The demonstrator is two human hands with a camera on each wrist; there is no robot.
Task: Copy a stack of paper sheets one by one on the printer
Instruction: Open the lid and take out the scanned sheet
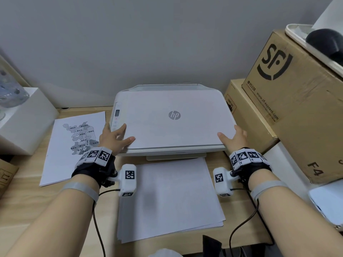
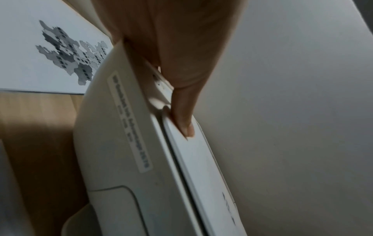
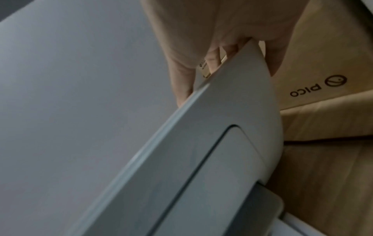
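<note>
The white HP printer stands at the back of the desk with its lid down. My left hand holds the lid's front left corner, thumb on top of the lid and index finger along its left edge by the control panel. At the front right corner my right hand grips the lid, thumb on top and fingers wrapped behind the corner. A stack of blank sheets lies in front of the printer. One sheet printed with a grey map lies to the left.
Cardboard boxes are piled close against the printer's right side, the lower one marked PICO. A white box with a plastic bottle on it stands at the far left. A grey wall runs behind the printer.
</note>
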